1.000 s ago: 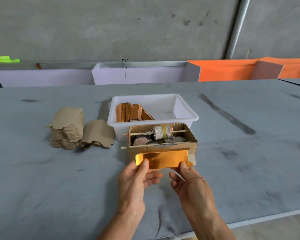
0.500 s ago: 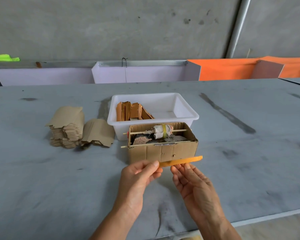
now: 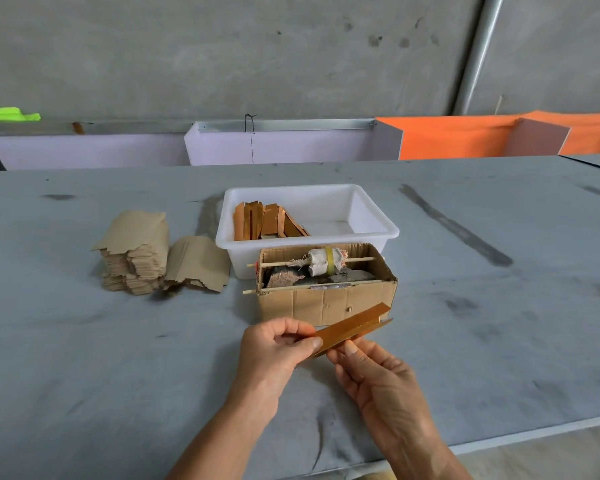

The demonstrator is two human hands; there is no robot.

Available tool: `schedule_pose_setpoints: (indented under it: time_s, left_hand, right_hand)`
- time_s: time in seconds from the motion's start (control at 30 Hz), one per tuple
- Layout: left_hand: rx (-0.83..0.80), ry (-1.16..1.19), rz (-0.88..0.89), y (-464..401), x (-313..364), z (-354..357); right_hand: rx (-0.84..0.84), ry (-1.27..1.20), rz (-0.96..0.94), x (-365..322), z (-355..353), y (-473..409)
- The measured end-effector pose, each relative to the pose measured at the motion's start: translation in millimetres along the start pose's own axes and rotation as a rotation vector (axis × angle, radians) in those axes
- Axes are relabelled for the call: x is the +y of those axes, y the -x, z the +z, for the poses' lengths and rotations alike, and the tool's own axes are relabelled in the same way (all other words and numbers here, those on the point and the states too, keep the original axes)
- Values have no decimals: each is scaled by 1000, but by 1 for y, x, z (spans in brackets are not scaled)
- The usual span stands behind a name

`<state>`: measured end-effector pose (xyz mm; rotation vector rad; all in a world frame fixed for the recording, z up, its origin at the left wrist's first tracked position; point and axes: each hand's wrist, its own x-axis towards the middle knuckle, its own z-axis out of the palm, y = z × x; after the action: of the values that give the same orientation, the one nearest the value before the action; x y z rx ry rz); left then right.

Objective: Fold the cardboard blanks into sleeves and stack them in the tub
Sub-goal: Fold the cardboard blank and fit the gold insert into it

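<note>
Sleeve (image 3: pixel 352 327) tilted since, far end up-right; left hand (image 3: pixel 274 351), right hand (image 3: pixel 378 379) pinching it.

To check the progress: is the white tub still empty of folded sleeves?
No, several folded sleeves already stand on edge in the left part of the white tub.

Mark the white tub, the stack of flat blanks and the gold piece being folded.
white tub (image 3: pixel 374 227): head view, on its right rim.
stack of flat blanks (image 3: pixel 136 233): head view, on the top sheet.
gold piece (image 3: pixel 352 325): head view, on its folded face between the hands and its free end.
</note>
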<state>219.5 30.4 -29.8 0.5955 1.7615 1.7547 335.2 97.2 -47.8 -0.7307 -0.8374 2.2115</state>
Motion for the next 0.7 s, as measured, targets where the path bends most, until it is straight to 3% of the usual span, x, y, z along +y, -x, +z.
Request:
schedule_pose_setpoints:
  time_s: [0.2,0.37,0.5,0.7]
  left_hand:
    - [-136,-29,-62,-6,4,-5]
    - [-244,-184,24,-5,10,-7]
    - [-240,-316,132,-4,12,-5]
    - [-201,-197,78,2,6,0]
  right_hand:
    - [15,20,-6,2,0,-1]
    - [15,104,-4,0,3,0]
    - [38,216,-48,0,9,1]
    - [136,229,-119,3,16,-3]
